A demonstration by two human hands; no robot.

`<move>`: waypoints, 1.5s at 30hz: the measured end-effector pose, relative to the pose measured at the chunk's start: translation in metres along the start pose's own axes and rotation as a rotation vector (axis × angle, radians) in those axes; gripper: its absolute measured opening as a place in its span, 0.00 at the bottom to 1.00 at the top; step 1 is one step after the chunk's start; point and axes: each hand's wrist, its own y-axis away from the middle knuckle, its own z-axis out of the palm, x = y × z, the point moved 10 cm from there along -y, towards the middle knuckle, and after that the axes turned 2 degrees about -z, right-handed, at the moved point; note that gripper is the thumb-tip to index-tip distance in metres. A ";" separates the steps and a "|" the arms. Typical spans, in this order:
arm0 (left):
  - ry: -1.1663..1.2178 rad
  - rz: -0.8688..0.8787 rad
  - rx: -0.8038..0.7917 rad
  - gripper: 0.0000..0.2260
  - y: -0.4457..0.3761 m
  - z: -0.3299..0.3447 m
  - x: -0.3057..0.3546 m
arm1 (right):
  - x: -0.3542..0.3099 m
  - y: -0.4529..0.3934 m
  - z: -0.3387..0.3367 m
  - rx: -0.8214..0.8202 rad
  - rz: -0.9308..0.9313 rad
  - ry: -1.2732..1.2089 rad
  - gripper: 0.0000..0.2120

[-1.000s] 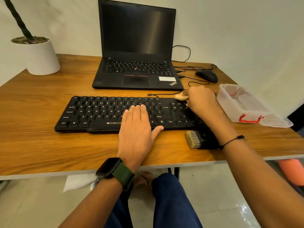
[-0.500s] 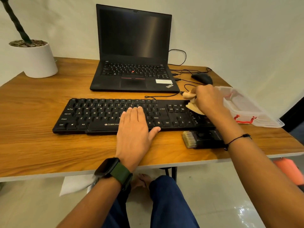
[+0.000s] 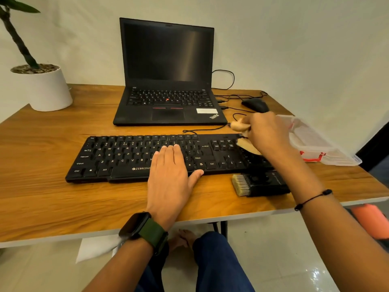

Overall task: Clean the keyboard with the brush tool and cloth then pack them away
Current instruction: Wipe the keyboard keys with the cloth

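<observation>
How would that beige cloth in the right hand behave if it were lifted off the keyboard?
The beige cloth would probably go floppy: it is bunched in the right hand with a flap drooping onto the black keyboard. It looks thin, so likely light. It seems unlikely to slip or roll.

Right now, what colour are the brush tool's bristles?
Pale tan bristles on a black body, clearest in the head view.
</observation>
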 end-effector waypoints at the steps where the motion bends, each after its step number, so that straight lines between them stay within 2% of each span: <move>1: -0.001 0.000 0.001 0.37 0.000 0.000 0.000 | 0.004 0.000 0.005 -0.036 0.016 0.066 0.14; 4: 0.004 -0.005 0.002 0.37 0.001 0.000 -0.001 | -0.007 0.009 0.028 -0.186 -0.010 0.113 0.15; 8: 0.020 -0.001 0.007 0.37 0.001 -0.002 0.001 | -0.044 0.020 0.031 -0.157 -0.141 0.093 0.15; 12: 0.036 -0.004 0.018 0.36 0.002 -0.003 0.000 | -0.064 0.024 0.030 -0.230 -0.188 0.039 0.21; 15: 0.031 0.000 0.019 0.36 0.001 -0.003 0.000 | -0.043 0.016 0.014 -0.137 -0.114 -0.010 0.19; 17: 0.026 0.000 0.015 0.36 0.000 -0.002 0.000 | -0.021 0.010 0.007 -0.091 -0.054 0.048 0.17; 20: 0.033 -0.006 0.011 0.36 0.000 -0.002 -0.001 | -0.007 0.011 0.012 -0.116 -0.010 0.165 0.13; 23: 0.022 -0.007 0.012 0.36 0.001 -0.002 0.000 | -0.019 0.020 0.025 -0.167 -0.045 0.177 0.14; 31: 0.014 -0.013 0.013 0.37 0.001 -0.002 -0.001 | -0.071 0.039 0.025 -0.147 -0.187 0.048 0.20; 36: 0.019 -0.010 -0.003 0.37 0.001 0.000 0.000 | -0.007 0.020 0.007 -0.064 0.017 0.052 0.17; 38: 0.025 -0.010 0.001 0.37 0.001 0.000 -0.001 | 0.006 0.022 0.008 -0.086 0.052 0.111 0.16; 40: 0.036 -0.014 0.002 0.37 0.001 0.000 -0.001 | 0.003 0.027 0.019 -0.144 0.033 0.129 0.16; 45: 0.026 -0.015 0.003 0.37 0.000 0.000 -0.001 | -0.046 0.042 0.027 -0.164 -0.103 0.040 0.17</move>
